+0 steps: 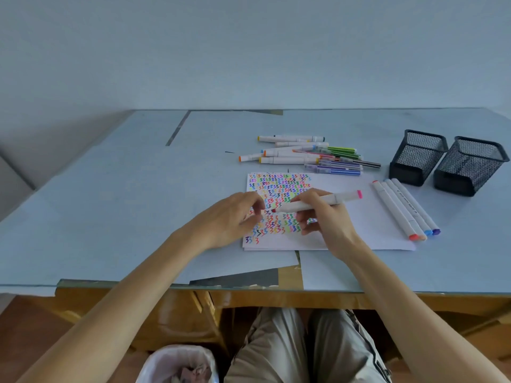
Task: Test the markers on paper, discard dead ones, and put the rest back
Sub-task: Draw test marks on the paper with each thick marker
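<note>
1. Your right hand (323,217) grips a white marker (318,202) with a pink end cap, thumb and fingers curled round the barrel. The marker lies nearly level, its uncapped red tip pointing left and just above the paper (356,225).
2. Your left hand (235,219) rests over the left part of the paper with fingers loosely curled; the thumb and fingertips sit close together near the marker tip. Whether they pinch a cap cannot be told.
3. The paper lies on the blue table (110,203); its left half is filled with rows of coloured squiggles (279,186).
4. A loose pile of markers (304,154) lies beyond the paper, on the table.
5. Four white markers (405,208) lie side by side at the paper's right edge.
6. Two black mesh pen holders (448,161) stand next to each other at the far right.
7. A waste bin (179,363) with a pale liner sits on the floor below the table edge, beside your knees.
</note>
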